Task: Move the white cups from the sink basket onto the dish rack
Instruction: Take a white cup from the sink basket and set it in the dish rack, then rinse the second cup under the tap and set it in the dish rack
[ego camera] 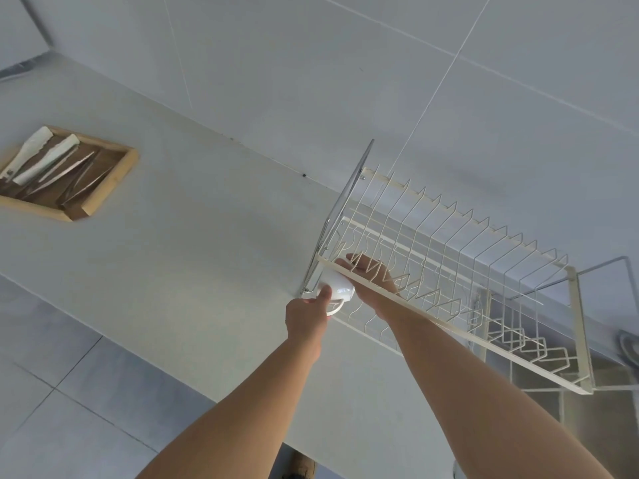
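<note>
One white cup (340,288) with a handle lies tipped on its side at the left end of the cream wire dish rack (449,326), just under the front rail. My left hand (307,316) grips it from the near side, thumb pressed on its wall. My right hand (370,274) reaches in under the rail and holds the cup's far side, partly hidden by the rack wires. The rest of the rack holds no cups. The sink basket is not in view.
The rack stands over a steel sink (539,402) at the lower right, against the tiled wall. A wooden tray (110,181) with several utensils lies on the white counter at the far left. A grey metal rim (629,344) shows at the right edge.
</note>
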`<action>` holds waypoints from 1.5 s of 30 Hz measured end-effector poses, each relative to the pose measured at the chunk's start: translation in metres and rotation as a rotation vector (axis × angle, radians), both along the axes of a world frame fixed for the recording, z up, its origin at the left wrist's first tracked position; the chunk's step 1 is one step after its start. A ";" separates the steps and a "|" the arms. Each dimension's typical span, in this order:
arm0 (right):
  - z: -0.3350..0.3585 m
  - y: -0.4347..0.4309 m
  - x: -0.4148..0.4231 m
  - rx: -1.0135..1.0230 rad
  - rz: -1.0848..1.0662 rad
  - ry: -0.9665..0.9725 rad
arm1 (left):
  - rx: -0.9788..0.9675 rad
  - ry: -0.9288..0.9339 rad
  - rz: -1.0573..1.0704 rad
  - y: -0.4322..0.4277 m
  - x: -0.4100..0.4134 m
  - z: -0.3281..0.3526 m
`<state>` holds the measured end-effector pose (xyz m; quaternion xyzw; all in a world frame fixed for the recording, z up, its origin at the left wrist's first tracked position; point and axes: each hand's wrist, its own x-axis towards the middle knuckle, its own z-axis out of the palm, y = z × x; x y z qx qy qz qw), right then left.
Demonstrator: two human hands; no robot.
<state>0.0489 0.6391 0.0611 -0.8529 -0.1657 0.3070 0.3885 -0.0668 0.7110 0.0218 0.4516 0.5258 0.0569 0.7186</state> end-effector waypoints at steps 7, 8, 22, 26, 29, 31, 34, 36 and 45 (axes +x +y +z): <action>0.001 0.006 -0.003 0.090 -0.119 -0.061 | -0.029 0.016 -0.009 0.003 0.001 0.006; 0.001 0.006 -0.004 0.093 -0.138 -0.057 | -0.029 0.012 -0.011 0.003 0.000 0.006; -0.001 -0.029 -0.022 -0.032 -0.334 -0.052 | 0.307 0.100 -0.326 0.000 -0.035 0.002; 0.014 -0.070 -0.042 -0.110 -0.259 -0.118 | 0.491 0.160 -0.469 -0.022 -0.047 0.010; 0.024 -0.111 -0.060 -0.257 -0.178 -0.251 | 0.672 0.257 -0.667 -0.047 -0.052 0.021; 0.029 -0.144 -0.077 -0.282 -0.169 -0.297 | 0.784 0.297 -0.785 -0.068 -0.055 0.028; 0.030 -0.205 -0.102 -0.321 -0.159 -0.346 | 0.998 0.285 -0.956 -0.110 -0.059 0.034; 0.029 -0.252 -0.119 -0.360 -0.172 -0.358 | 1.134 0.219 -1.035 -0.146 -0.062 0.038; 0.035 -0.526 -0.179 -0.512 -0.331 -0.398 | 1.526 -0.031 -1.402 -0.363 -0.077 0.056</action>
